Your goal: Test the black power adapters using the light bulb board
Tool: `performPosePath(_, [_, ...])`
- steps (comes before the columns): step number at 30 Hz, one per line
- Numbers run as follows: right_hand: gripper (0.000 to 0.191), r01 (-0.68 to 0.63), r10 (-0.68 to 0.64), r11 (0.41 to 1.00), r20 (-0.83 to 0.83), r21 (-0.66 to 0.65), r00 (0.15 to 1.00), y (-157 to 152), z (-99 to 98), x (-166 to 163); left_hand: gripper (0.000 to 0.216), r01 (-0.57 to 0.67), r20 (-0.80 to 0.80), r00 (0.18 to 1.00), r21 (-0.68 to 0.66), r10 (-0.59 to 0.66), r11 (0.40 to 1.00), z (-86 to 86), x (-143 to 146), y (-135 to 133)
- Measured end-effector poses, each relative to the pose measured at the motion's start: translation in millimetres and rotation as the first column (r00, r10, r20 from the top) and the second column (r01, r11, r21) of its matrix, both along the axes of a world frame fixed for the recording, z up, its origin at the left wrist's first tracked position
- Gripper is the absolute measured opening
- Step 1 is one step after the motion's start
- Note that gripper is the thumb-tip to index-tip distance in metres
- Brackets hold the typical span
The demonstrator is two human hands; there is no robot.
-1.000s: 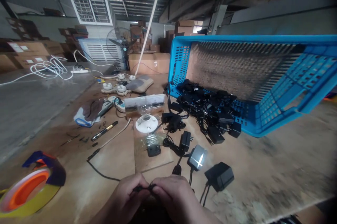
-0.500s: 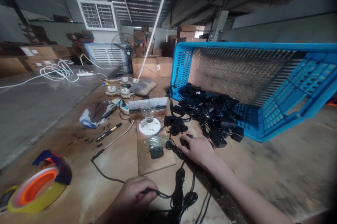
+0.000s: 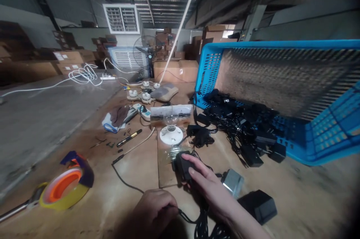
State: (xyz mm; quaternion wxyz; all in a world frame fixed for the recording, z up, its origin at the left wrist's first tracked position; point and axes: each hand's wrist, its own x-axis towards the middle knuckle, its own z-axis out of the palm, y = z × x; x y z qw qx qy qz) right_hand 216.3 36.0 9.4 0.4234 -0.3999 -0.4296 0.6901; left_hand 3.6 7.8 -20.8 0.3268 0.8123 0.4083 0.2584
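My right hand (image 3: pixel 206 182) holds a black power adapter (image 3: pixel 184 167) over the right side of a wooden board (image 3: pixel 165 175), fingers on top of it. Right behind the adapter is a clear-wrapped coil (image 3: pixel 174 153), partly hidden. A white lamp holder (image 3: pixel 171 136) with a clear bulb (image 3: pixel 171 120) is fixed farther back on the board. My left hand (image 3: pixel 157 209) is closed in a pinch on a thin black cable (image 3: pixel 185 217) near the front. Bundled black cord (image 3: pixel 201 227) hangs below my right hand. Another dark lead (image 3: pixel 126 183) runs out to the left.
A blue plastic crate (image 3: pixel 204 70) lies on its side at right, black adapters (image 3: pixel 242 119) spilling out. A larger black block (image 3: pixel 258 206) and a silvery block (image 3: pixel 233 182) lie by my right forearm. Left are a tape dispenser (image 3: pixel 64 188), a pen (image 3: pixel 129 138) and a cloth (image 3: pixel 118 115).
My right hand has moved left and toward me and now holds an adapter over the board. The adapter that sat at the coil is hidden from view. My view has shifted left.
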Motion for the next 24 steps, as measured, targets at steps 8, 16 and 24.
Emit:
performPosePath(8, [0.048, 0.032, -0.061, 0.991, 0.220, 0.133, 0.974, 3, -0.5, -3, 0.009, -0.058, -0.014, 0.998, -0.046, 0.057, 0.997, -1.3, 1, -5])
performPosePath(16, [0.047, 0.031, -0.095, 0.975, 0.284, 0.222, 0.954, 2, -6.4, -9, 0.039, -0.014, -0.134, 0.990, 0.159, 0.035, 0.987, -14.2, 3, -3])
performPosePath(24, [0.039, -0.183, -0.350, 0.911, 0.928, 0.369, 0.127, 12, 40.6, 66, 0.031, 0.048, -0.036, 0.998, 0.038, -0.047, 0.998, -1.9, 3, -5])
